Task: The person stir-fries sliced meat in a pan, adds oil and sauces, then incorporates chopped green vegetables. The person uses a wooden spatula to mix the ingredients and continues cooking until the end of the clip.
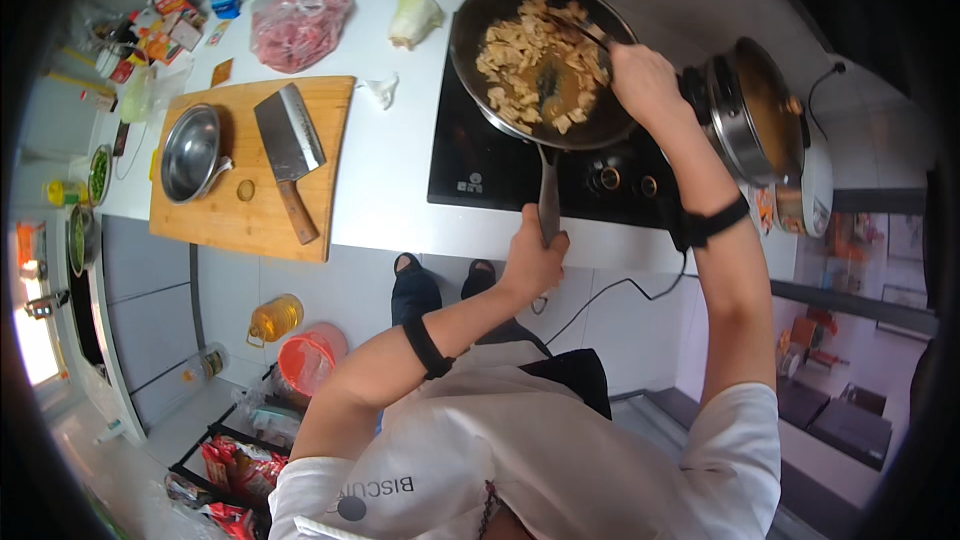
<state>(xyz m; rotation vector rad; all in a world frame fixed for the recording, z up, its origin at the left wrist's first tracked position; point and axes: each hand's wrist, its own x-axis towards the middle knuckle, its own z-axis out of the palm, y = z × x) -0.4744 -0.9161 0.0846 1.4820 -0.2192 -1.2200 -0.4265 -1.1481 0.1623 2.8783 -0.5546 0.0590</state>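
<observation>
My left hand (534, 256) grips the long metal handle (550, 191) of a dark frying pan (469, 64). The pan sits over the black glass cooktop (450, 172), tilted a little. In it lie pale browned meat pieces (517, 41) with brown liquid pooled near the middle. My right hand (646, 81) reaches over the pan's right rim and holds a dark-handled utensil (589, 31). Its far end is among the meat, so I cannot tell its exact kind.
Left of the cooktop, a wooden cutting board (217, 229) bears a cleaver (289, 135) and a steel bowl (191, 154). Behind are bagged raw meat (300, 26) and a cabbage piece (414, 19). A lidded pot (757, 116) stands right. An oil jug (276, 319) and red bucket (311, 356) are on the floor.
</observation>
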